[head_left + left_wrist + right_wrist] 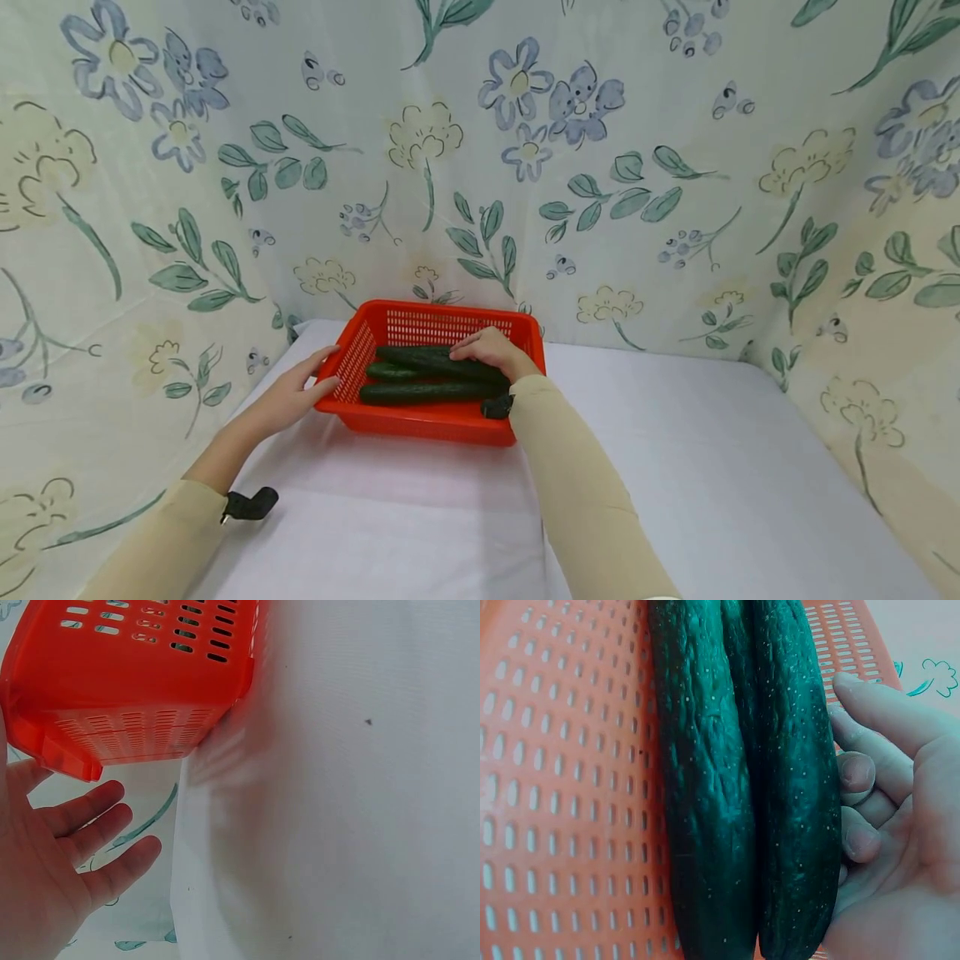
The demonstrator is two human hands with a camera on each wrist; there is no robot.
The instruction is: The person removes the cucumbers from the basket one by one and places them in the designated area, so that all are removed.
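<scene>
A red plastic basket (427, 427) with slotted walls stands on the table, holding several dark green cucumbers. One cucumber (423, 392) lies along the front wall, with others behind it. My left hand (288, 396) is at the basket's left end. In the left wrist view its fingers (124, 866) are spread and fairly straight, one reaching behind the basket's rim (71, 759). My right hand (491, 348) reaches over the right part of the pile. In the right wrist view, its loosely bent fingers rest against the side of a cucumber (799, 787), not wrapped around it.
White cloth covers the table (675, 467), which extends in front of the basket and to its right. A floral curtain (570, 208) hangs close behind the basket and along both sides. Small dark cameras (251, 503) sit on both wrists.
</scene>
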